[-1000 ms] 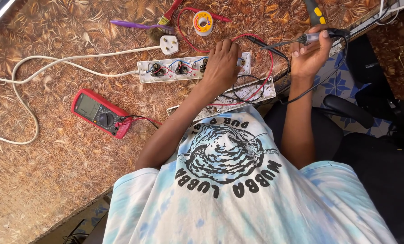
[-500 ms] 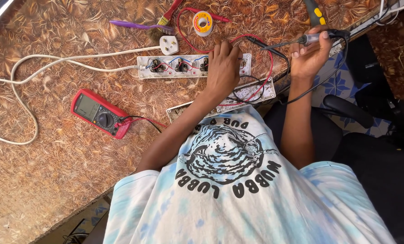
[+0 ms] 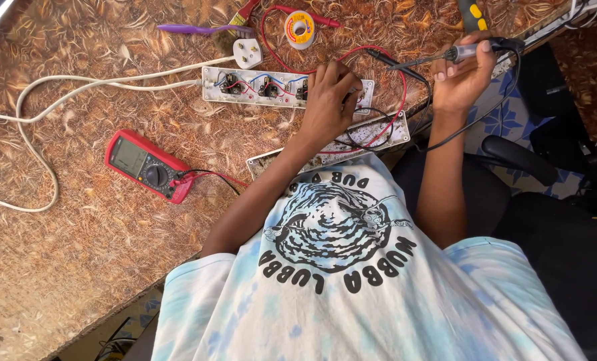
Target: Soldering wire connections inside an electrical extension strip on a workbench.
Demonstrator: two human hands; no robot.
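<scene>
The person's left hand [image 3: 328,100] rests fingers-down on the right end of an opened white power strip [image 3: 272,87], its fingertips curled and pressed onto the exposed wiring, though what they pinch, if anything, cannot be told. The strip lies near the far middle of the brown patterned table [image 3: 111,267], its 3 socket bays showing red, blue and dark wires. The right hand [image 3: 462,73] is raised to the right of the strip, closed around the handle of a soldering iron [image 3: 445,55] whose thin tip points left toward the strip, apart from it. The strip's white cover [image 3: 379,137] lies just in front, near the table edge, with red and black leads looped over it. A red multimeter [image 3: 148,166] sits well to the left, its red lead trailing toward the cover. A white cable [image 3: 58,93] curves from the strip's left end across the table. Beyond the strip lie a white plug [image 3: 247,52], a purple toothbrush [image 3: 198,29] and a small spool of solder [image 3: 300,29].
</scene>
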